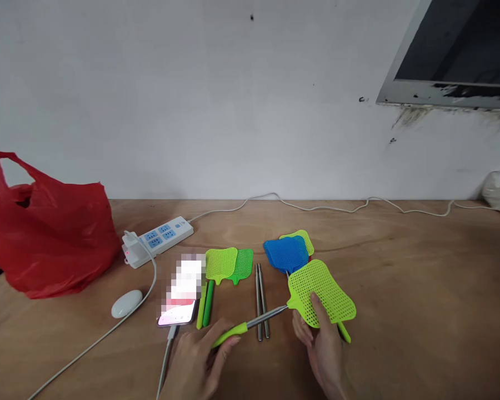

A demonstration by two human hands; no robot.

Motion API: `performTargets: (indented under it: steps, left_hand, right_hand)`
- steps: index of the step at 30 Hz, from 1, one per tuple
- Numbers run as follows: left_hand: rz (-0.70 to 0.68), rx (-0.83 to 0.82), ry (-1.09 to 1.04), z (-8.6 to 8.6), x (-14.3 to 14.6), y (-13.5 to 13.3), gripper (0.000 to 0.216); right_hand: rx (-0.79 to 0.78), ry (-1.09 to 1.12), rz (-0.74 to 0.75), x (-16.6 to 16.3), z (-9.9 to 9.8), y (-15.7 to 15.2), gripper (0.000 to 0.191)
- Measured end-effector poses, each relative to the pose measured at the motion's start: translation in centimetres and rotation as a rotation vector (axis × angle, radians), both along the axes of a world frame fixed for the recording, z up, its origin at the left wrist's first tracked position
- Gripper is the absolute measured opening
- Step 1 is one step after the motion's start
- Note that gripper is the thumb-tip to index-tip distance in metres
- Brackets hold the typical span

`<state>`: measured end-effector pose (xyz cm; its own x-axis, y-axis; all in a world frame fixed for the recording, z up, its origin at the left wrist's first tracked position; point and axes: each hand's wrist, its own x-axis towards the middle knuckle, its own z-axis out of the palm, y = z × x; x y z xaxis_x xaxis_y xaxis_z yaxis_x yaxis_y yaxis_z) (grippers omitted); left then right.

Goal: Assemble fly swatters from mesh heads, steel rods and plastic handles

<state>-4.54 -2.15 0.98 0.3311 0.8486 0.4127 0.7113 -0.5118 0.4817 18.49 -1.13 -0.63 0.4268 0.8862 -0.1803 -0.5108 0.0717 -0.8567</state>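
**Both hands on one lime swatter**

L hand (pixel 195 361), bottom centre, has its fingers (pixel 229 344) closed round the green grip end of the lime swatter (pixel 323 289). R hand (pixel 323 347) pinches the mesh head, one finger on top, the rest under it. The swatter lies slantwise low over the tabletop (pixel 420 289). Its metal shaft (pixel 266 318) crosses two loose steel rods (pixel 260 294); can't tell if they touch.

Just behind the head is a stack of swatter heads, w/ a blue one (pixel 286 254) on top. Left of the rods are two green mesh heads (pixel 229 264), overlapping, and two green grips (pixel 205 303) beside a phone (pixel 179 314). Further left: white power strip (pixel 158 238), white mouse (pixel 126 303), red plastic bag (pixel 45 233).
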Motion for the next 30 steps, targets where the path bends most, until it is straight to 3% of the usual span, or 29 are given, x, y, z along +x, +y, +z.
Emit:
performTargets:
  steps: [5, 9, 14, 18, 21, 26, 30]
  left_hand:
    - [-0.005, 0.015, 0.151, 0.2, 0.8, 0.1, 0.033]
    - [-0.005, -0.037, 0.274, 1.1, 1.7, 0.0, 0.028]
    - [-0.003, -0.096, 0.248, 2.1, 3.7, 0.2, 0.018]
    - [-0.038, -0.200, 0.243, 2.6, 5.8, 0.8, 0.016]
    - [-0.056, -0.190, 0.267, 2.5, 6.9, 1.0, 0.021]
    - [-0.046, -0.195, 0.263, 1.9, 7.1, 0.8, 0.030]
    - [-0.055, -0.262, 0.240, 2.1, 6.9, 0.5, 0.033]
  right_hand:
    - [-0.042, -0.080, 0.132, -0.6, -0.4, -0.3, 0.054]
    - [-0.043, -0.113, 0.101, -0.6, 0.1, 0.0, 0.052]
    - [-0.017, -0.118, 0.067, -0.5, 0.7, 0.1, 0.051]
    - [-0.121, -0.116, 0.035, -1.1, 0.4, -0.5, 0.040]
    - [-0.186, -0.132, 0.030, -1.4, 0.3, -1.1, 0.037]
    - [-0.234, -0.272, 0.054, -0.7, 1.6, -1.5, 0.033]
    - [-0.257, -0.262, 0.021, -0.5, 2.1, -1.3, 0.033]
